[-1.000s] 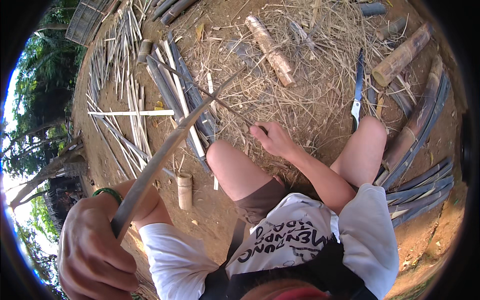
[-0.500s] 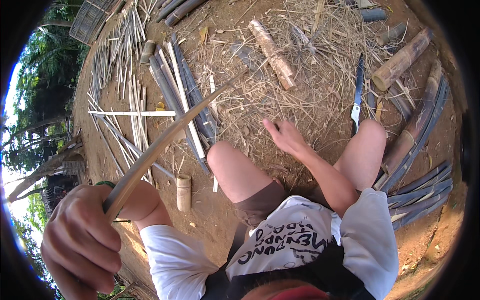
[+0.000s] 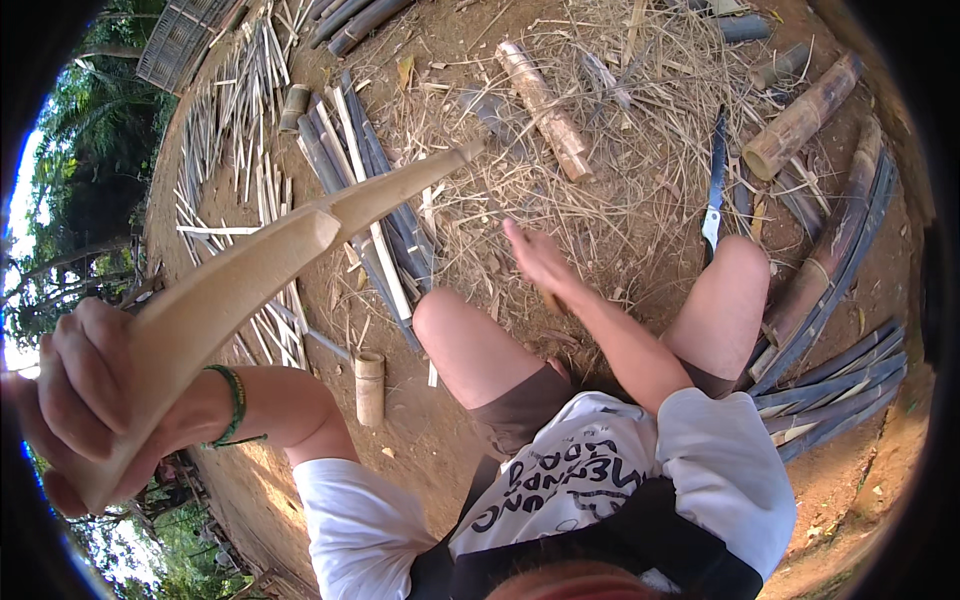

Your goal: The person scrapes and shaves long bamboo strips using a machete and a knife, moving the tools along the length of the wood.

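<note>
My left hand (image 3: 95,400), raised at the left, is closed around the near end of a long split bamboo piece (image 3: 235,285). The pale, hollowed inner face is in view, with a node ridge partway along. It slants up and away, its far end over the shavings near the middle. My right hand (image 3: 540,262) is closed, low between my knees, near that far end. A brown wooden-handled tool (image 3: 552,301) pokes out below it; its working part cannot be made out.
Shavings (image 3: 640,200) cover the ground ahead. A bamboo log (image 3: 545,110) lies among them, and a pruning saw (image 3: 714,185) is by my right knee. Split bamboo (image 3: 375,200) and thin strips (image 3: 270,200) lie left; a short bamboo tube (image 3: 369,390) stands nearby. Bamboo poles (image 3: 825,250) lie right.
The bamboo piece has been rolled from its narrow edge to its broad inner face. My left hand has moved left and up; my right hand has shifted slightly left and away from me.
</note>
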`<state>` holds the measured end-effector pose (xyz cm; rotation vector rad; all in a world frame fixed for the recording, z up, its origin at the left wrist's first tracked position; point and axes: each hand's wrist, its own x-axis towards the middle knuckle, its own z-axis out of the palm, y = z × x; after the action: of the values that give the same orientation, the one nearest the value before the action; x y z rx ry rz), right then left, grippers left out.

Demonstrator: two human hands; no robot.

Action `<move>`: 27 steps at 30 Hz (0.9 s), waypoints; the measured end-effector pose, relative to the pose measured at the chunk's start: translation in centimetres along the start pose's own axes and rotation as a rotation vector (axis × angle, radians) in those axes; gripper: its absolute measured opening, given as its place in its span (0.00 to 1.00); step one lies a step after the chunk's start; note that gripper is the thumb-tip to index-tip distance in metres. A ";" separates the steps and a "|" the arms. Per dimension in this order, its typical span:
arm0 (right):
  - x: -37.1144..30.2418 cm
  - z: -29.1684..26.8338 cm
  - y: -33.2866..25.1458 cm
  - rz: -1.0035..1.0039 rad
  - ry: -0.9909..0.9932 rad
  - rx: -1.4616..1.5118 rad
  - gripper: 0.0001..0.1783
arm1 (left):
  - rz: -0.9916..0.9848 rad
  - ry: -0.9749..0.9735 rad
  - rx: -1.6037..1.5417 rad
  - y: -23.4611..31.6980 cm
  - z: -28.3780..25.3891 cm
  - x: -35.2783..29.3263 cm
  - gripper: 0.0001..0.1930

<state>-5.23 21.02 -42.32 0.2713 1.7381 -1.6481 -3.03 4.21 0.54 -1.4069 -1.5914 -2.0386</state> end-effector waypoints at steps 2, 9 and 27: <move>-2.7 2.2 -1.5 -0.307 0.009 0.045 0.34 | 0.051 0.071 0.051 -0.7 -0.6 -0.2 0.14; -0.2 2.9 -0.5 -0.387 0.151 -0.129 0.36 | 0.140 0.182 0.231 -1.1 -1.2 -0.3 0.14; 8.9 -0.2 2.8 -0.015 0.143 -0.227 0.39 | 0.377 0.937 0.715 3.7 -9.6 1.4 0.22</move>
<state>-10.11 18.88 -50.03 0.2740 2.0197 -1.4547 -6.67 -4.74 4.27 -0.3407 -1.2574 -1.3279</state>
